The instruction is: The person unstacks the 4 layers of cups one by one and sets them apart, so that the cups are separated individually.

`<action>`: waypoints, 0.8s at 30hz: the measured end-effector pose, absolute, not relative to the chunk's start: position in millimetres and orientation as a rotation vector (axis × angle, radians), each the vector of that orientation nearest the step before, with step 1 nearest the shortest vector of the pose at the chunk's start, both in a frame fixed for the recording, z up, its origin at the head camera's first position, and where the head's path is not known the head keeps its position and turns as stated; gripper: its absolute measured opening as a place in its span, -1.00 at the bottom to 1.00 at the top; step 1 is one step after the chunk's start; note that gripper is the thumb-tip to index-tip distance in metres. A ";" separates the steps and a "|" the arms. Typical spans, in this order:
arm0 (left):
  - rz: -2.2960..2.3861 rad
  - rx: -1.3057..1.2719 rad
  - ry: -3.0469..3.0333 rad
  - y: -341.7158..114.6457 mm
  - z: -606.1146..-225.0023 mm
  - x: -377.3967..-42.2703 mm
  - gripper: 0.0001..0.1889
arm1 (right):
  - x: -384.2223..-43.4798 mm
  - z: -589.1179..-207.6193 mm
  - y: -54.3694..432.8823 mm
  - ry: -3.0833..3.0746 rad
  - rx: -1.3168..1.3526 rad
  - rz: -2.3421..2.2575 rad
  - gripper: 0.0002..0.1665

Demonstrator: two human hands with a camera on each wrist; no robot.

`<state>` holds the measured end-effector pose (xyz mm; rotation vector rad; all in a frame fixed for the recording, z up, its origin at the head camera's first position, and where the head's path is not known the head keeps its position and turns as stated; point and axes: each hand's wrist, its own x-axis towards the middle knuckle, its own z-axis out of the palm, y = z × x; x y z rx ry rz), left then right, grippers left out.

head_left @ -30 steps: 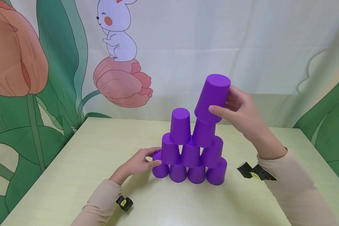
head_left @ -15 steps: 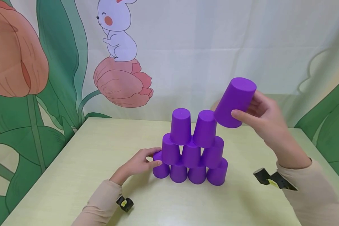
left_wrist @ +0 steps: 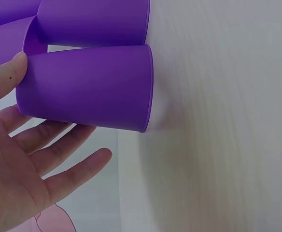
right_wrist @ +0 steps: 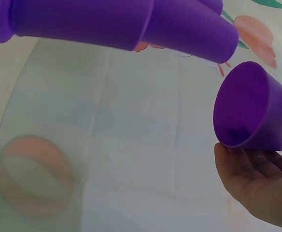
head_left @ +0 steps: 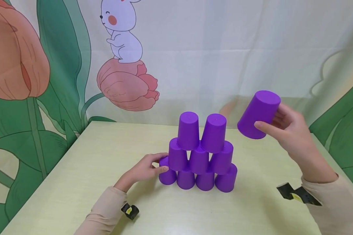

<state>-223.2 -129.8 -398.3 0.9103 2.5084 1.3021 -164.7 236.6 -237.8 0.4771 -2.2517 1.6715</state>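
Upside-down purple cups form a three-row pyramid: several at the bottom, three in the middle row (head_left: 199, 160) and two in the top row (head_left: 188, 130). At the lower left corner my left hand (head_left: 143, 168) holds the end cup (left_wrist: 83, 87) near its base, thumb on the near side and fingers on the far side; its little finger stands off the cup. Out to the right, in the air, my right hand (head_left: 292, 140) grips another purple cup (head_left: 259, 114), tilted, mouth down and to the left. Its open mouth shows in the right wrist view.
The pyramid stands on a pale wood-grain table (head_left: 111, 147). Behind it hangs a light curtain (head_left: 200, 65) printed with a rabbit, tulips and leaves. Each sleeve carries a small black wrist camera (head_left: 130, 211).
My right hand has carried its cup from in front of the upper right of the pyramid to the right and somewhat lower. The left hand and the stacked cups look the same.
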 end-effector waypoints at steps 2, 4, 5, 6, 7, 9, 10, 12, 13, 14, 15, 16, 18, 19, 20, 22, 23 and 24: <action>1.304 0.905 2.507 -129.5 -398.4 -222.9 -0.52 | -165.6 -243.1 242.0 -2.296 0.434 1.611 -0.43; 1.308 0.897 2.504 -129.1 -398.7 -222.7 -0.52 | -166.6 -248.5 247.7 -2.342 0.387 1.537 -0.42; 1.311 0.900 2.501 -128.7 -398.9 -222.6 -0.51 | -167.1 -251.0 250.4 -2.364 0.364 1.505 -0.42; 1.315 0.899 2.498 -128.4 -399.1 -222.4 -0.51 | -167.5 -253.6 253.1 -2.386 0.339 1.479 -0.42; 1.318 0.895 2.495 -128.2 -399.3 -222.3 -0.51 | -168.4 -256.1 255.6 -2.410 0.313 1.456 -0.42; 1.323 0.894 2.491 -128.0 -399.6 -221.8 -0.51 | -170.7 -261.9 260.4 -2.460 0.272 1.419 -0.40; 1.323 0.898 2.491 -128.1 -399.4 -221.5 -0.51 | -172.4 -265.1 262.6 -2.483 0.254 1.410 -0.39; 1.321 0.894 2.496 -128.5 -398.7 -221.5 -0.51 | -176.6 -272.2 266.7 -2.526 0.220 1.393 -0.36; 1.321 0.893 2.499 -128.8 -398.3 -221.6 -0.51 | -179.1 -276.2 268.8 -2.544 0.209 1.381 -0.35; 1.321 0.895 2.501 -128.9 -397.8 -221.7 -0.51 | -181.5 -280.5 271.2 -2.557 0.206 1.373 -0.33; 1.322 0.896 2.502 -129.0 -397.5 -222.0 -0.52 | -183.8 -284.7 273.3 -2.568 0.201 1.366 -0.32; 1.321 0.894 2.504 -129.1 -397.3 -222.3 -0.52 | -186.0 -288.9 275.1 -2.577 0.197 1.356 -0.31; 1.320 0.892 2.501 -129.0 -397.3 -222.4 -0.52 | -189.6 -297.5 278.5 -2.596 0.192 1.333 -0.28; 1.320 0.890 2.499 -129.0 -397.4 -222.3 -0.51 | -191.0 -301.6 280.1 -2.608 0.194 1.324 -0.27; 1.316 0.888 2.500 -129.1 -397.4 -222.0 -0.51 | -192.1 -305.3 281.6 -2.623 0.191 1.317 -0.25; 1.314 0.881 2.504 -129.3 -397.1 -221.6 -0.51 | -194.4 -311.9 283.5 -2.653 0.173 1.298 -0.23; 1.311 0.877 2.508 -129.4 -396.7 -221.4 -0.51 | -195.6 -314.9 284.4 -2.665 0.166 1.298 -0.22; 1.311 0.873 2.512 -129.5 -396.4 -221.2 -0.51 | -196.8 -317.7 285.3 -2.678 0.157 1.302 -0.21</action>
